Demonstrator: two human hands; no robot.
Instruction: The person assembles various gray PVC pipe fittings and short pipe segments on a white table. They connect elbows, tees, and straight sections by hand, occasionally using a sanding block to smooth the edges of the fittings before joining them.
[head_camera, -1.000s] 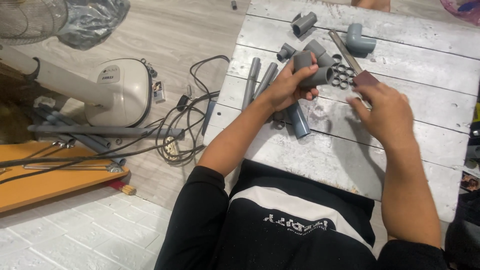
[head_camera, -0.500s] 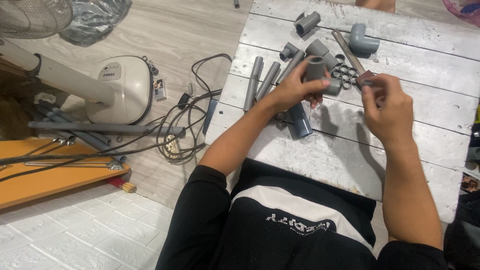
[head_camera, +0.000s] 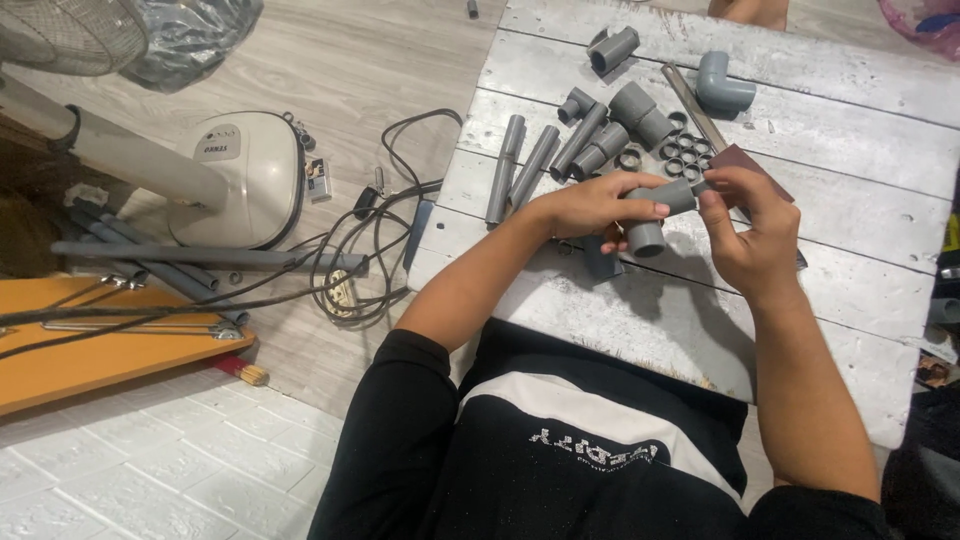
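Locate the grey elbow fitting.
Head view, upper right: the elbow lies on the table, right of a metal bar, beyond both hands.

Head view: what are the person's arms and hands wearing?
Both hands, left and right, are bare: no gloves, rings or watch visible. The forearms are uncovered too. Black sleeves of a black top with a white chest band end about the elbows.
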